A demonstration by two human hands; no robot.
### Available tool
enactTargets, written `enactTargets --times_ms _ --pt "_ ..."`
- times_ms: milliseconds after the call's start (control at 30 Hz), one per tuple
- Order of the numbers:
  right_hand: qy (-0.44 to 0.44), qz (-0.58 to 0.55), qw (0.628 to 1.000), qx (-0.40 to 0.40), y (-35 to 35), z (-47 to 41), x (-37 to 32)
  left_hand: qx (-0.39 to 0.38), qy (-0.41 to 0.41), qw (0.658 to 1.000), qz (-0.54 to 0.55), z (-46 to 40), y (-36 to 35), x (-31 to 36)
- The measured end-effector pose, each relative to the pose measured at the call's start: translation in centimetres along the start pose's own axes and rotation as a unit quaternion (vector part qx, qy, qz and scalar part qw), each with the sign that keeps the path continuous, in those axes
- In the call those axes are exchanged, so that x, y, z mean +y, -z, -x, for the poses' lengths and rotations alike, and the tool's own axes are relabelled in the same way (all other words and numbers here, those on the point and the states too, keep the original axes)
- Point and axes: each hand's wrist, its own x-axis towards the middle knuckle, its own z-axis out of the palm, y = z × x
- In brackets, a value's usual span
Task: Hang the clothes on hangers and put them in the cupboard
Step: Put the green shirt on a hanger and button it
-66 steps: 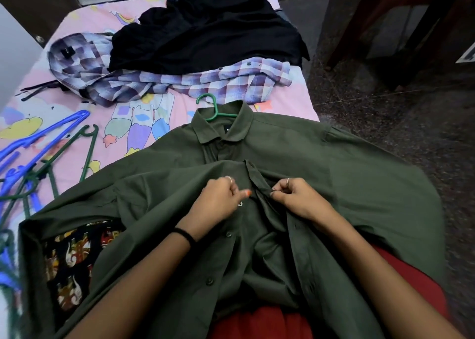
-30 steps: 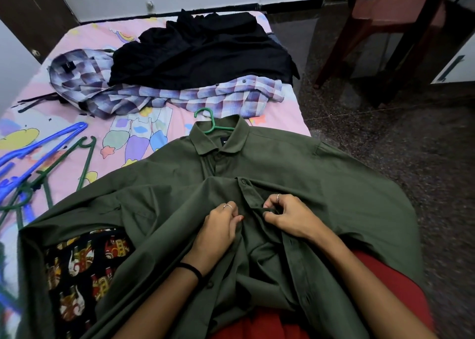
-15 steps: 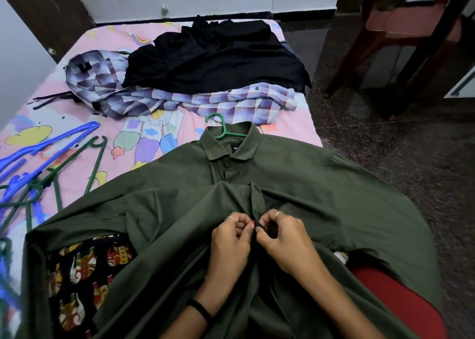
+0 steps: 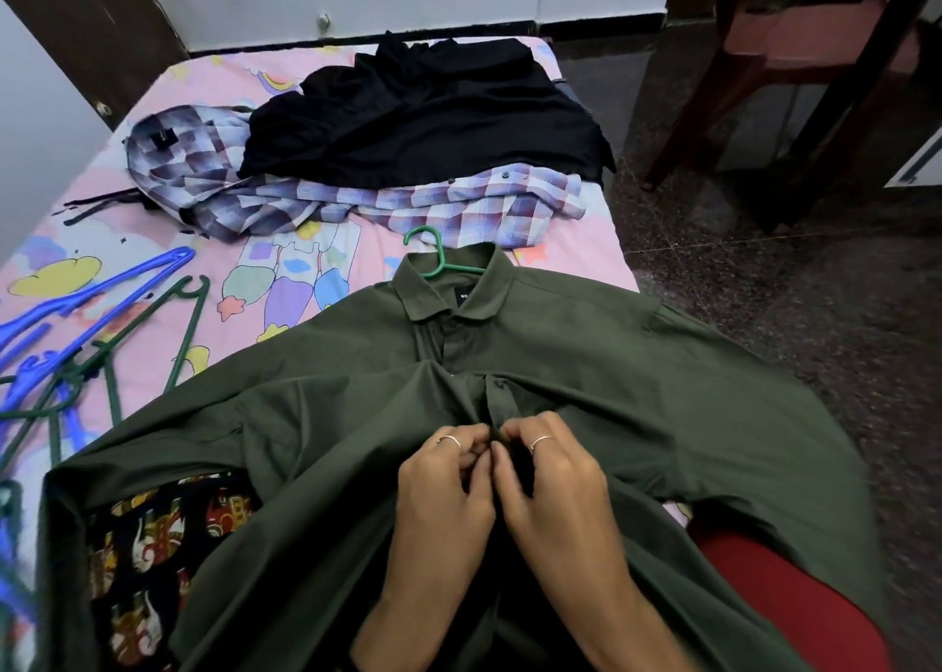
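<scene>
An olive green shirt (image 4: 662, 380) lies spread over the near end of the bed, collar away from me. A green hanger hook (image 4: 427, 250) sticks out of the collar. My left hand (image 4: 442, 488) and my right hand (image 4: 553, 482) sit side by side at the middle of the shirt front. Both pinch the front placket edges together with curled fingers, below the fastened upper part. A plaid shirt (image 4: 357, 207) and a black garment (image 4: 433, 115) lie further up the bed.
Blue and green hangers (image 4: 76, 335) are heaped on the pink cartoon bedsheet (image 4: 168, 243) at the left. A black patterned cloth (image 4: 153, 549) shows under the green shirt. A wooden chair (image 4: 795, 49) stands on the dark floor at the right.
Both hands slid down the shirt front toward me and came together on the placket. The view tilted slightly upward, showing more of the wall.
</scene>
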Motion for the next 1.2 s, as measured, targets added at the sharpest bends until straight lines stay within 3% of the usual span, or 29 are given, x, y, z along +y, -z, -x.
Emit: enactTargets --times_ms 200,567,800,1200 --pt "-0.012 -0.014 1.000 0.011 0.0 0.3 0.4 -0.013 0.065 0.995 0.079 0.3 1.1 0.9" --pt "-0.106 -0.183 0.978 0.002 0.9 0.7 0.4 -0.018 0.098 0.991 0.093 0.2 0.7 1.5" --pt "-0.178 -0.346 0.920 -0.051 1.6 0.5 0.6 -0.046 0.154 0.977 0.139 -0.6 0.9 1.2" --pt "-0.273 -0.442 0.851 -0.080 2.1 0.0 2.0 -0.084 0.168 0.967 0.171 -0.2 0.5 1.1"
